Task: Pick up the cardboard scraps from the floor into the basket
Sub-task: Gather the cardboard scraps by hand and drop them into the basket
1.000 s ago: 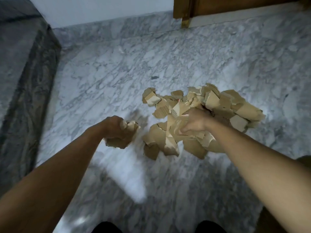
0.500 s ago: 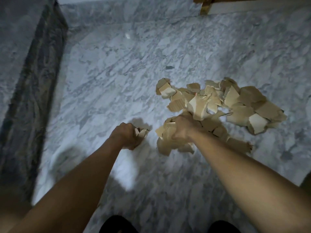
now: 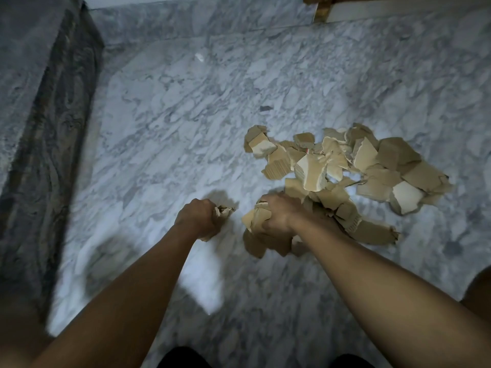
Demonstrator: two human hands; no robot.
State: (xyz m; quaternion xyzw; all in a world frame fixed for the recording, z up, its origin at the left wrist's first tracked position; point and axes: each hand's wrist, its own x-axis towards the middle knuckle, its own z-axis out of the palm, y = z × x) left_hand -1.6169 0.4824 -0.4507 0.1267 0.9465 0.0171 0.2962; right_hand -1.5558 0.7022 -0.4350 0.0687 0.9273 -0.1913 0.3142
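Note:
A pile of torn brown cardboard scraps [image 3: 366, 166] lies on the marble floor, right of centre. My right hand [image 3: 279, 213] grips a bunch of scraps [image 3: 261, 240] at the pile's near left edge. My left hand [image 3: 199, 219], a little to the left of it, is curled round a small wad of scraps [image 3: 224, 211] that pokes out past the fingers. No basket is in view.
White-grey marble floor [image 3: 172, 134] spreads all round. A dark raised stone step [image 3: 45, 128] runs along the left side. A wooden door frame foot [image 3: 321, 9] stands at the top right. A small white fleck [image 3: 199, 57] lies far off on the floor.
My right hand has pulled a bunch of scraps toward me, off the pile's near edge. The left hand keeps its wad. The view has tilted, so the pile sits further right.

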